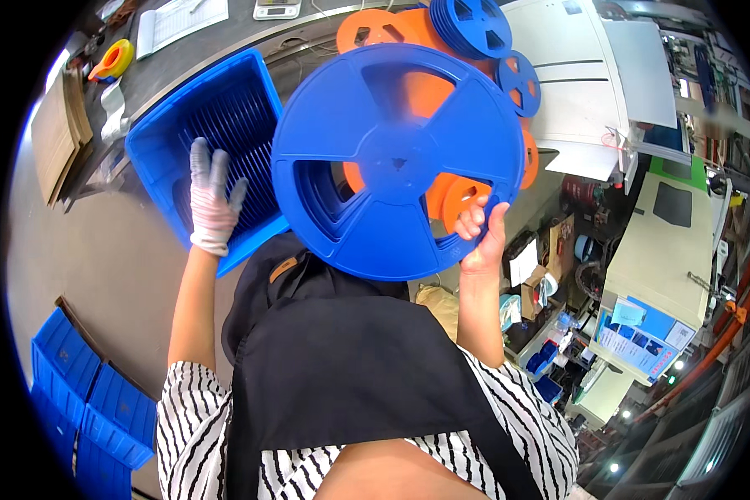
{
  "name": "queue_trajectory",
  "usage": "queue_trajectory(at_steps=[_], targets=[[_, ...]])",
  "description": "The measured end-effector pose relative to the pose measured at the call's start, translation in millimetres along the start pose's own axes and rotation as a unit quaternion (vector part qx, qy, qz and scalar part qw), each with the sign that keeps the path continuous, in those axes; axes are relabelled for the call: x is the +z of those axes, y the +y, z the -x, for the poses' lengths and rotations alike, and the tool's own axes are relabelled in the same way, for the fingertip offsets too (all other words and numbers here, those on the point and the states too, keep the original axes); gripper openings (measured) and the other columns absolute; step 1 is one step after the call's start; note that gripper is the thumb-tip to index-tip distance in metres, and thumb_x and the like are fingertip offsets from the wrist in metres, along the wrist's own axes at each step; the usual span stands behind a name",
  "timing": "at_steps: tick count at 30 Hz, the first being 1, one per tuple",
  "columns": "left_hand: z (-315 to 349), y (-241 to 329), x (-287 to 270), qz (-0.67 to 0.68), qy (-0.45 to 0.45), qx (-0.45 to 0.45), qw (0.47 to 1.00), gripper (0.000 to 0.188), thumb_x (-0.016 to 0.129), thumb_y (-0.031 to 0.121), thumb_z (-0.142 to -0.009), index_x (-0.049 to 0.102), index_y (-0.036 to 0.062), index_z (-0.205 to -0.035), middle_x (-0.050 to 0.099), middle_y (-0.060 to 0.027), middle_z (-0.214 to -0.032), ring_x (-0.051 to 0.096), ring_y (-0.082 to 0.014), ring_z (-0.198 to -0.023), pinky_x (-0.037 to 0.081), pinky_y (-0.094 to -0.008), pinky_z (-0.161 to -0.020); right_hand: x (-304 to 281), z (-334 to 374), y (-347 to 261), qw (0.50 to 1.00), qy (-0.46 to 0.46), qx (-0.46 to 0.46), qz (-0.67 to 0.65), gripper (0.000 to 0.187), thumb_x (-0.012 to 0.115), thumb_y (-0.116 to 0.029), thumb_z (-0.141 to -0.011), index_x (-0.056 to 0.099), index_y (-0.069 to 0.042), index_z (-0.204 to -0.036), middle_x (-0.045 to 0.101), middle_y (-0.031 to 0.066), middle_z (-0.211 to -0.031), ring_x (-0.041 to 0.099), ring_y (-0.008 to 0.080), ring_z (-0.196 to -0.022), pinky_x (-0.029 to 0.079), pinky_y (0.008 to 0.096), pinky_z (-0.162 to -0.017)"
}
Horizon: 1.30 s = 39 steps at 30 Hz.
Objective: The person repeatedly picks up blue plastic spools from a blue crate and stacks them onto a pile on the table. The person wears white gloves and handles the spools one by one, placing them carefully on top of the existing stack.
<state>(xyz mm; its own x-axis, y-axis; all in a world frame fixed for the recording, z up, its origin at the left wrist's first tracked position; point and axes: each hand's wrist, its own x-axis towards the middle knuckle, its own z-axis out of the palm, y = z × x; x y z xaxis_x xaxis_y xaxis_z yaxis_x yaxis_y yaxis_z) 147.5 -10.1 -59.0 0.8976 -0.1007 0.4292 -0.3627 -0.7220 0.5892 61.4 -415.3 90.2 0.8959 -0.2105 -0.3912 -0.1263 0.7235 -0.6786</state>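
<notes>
In front of my chest a large blue plastic reel (398, 162) with cut-out windows faces up. More blue layers show through its windows, and orange reels (379, 29) lie beyond it. My bare right hand (485, 237) is closed on its lower right rim, thumb and fingers at the edge. My left hand (214, 200), in a pale striped glove, reaches over a blue plastic bin (160, 167). Its fingers are spread above a row of thin dark-blue discs (240, 137) standing close together inside; whether the fingertips touch them I cannot tell.
Smaller blue reels (473, 29) lie stacked at the far side. A grey workbench (175, 71) carries a scale (277, 8), papers and a tape roll (115, 60). Several blue crates (112, 408) stand on the floor at lower left. A beige machine (662, 250) stands at right.
</notes>
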Motion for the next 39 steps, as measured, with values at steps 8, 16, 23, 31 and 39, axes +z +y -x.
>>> queue_trajectory(at_steps=[8,16,23,31,39], targets=[[-39.9,75.5,-25.9,-0.041,-0.171,0.328,0.928,0.029,0.061,0.010,-0.074,0.056,0.0147,-0.102,0.052,-0.0131,-0.129,0.049,-0.0330,-0.121,0.040,-0.0518,-0.105,10.4,-7.8,3.5,0.999,0.000,0.018,0.027,0.045,0.059,-0.049,-0.089,0.056,-0.006,-0.101,0.054,0.0016,-0.071,0.048,0.0115,-0.059,0.040,0.0252,-0.052],[-24.3,69.3,-37.6,-0.065,-0.214,0.283,0.933,0.023,0.057,0.007,-0.080,0.055,0.0069,-0.103,0.049,-0.0221,-0.134,0.046,-0.0388,-0.127,0.038,-0.0501,-0.106,48.0,-9.1,-3.5,0.946,0.102,-0.071,0.301,0.085,0.046,-0.085,-0.067,0.056,-0.007,-0.098,0.059,0.0049,-0.074,0.058,0.0171,-0.061,0.050,0.0289,-0.055],[25.9,64.9,-57.0,0.647,-0.268,-0.318,0.639,0.032,0.066,0.005,-0.085,0.056,0.0059,-0.115,0.062,-0.0132,-0.117,0.059,-0.0265,-0.112,0.045,-0.0382,-0.099,44.9,-11.1,-20.0,0.914,0.199,-0.144,0.323,0.074,0.034,-0.075,-0.086,0.055,-0.005,-0.097,0.058,0.0077,-0.071,0.055,0.0197,-0.058,0.046,0.0317,-0.054],[65.4,62.4,-67.4,0.735,-0.159,-0.470,0.463,0.032,0.071,0.006,-0.082,0.053,0.0115,-0.108,0.065,-0.0165,-0.112,0.060,-0.0370,-0.111,0.053,-0.0511,-0.082,48.9,-11.1,-24.9,0.927,0.198,-0.129,0.293,0.070,0.032,-0.072,-0.089,0.054,-0.006,-0.096,0.055,0.0043,-0.070,0.051,0.0165,-0.062,0.043,0.0295,-0.055],[83.1,51.7,-75.9,0.758,-0.089,-0.471,0.443,0.034,0.072,0.005,-0.081,0.053,0.0105,-0.109,0.064,-0.0175,-0.114,0.060,-0.0371,-0.110,0.052,-0.0521,-0.091,48.9,-20.2,-17.3,0.933,0.194,-0.101,0.286,0.068,0.033,-0.070,-0.091,0.056,-0.006,-0.097,0.056,0.0033,-0.071,0.051,0.0154,-0.062,0.043,0.0279,-0.056]])
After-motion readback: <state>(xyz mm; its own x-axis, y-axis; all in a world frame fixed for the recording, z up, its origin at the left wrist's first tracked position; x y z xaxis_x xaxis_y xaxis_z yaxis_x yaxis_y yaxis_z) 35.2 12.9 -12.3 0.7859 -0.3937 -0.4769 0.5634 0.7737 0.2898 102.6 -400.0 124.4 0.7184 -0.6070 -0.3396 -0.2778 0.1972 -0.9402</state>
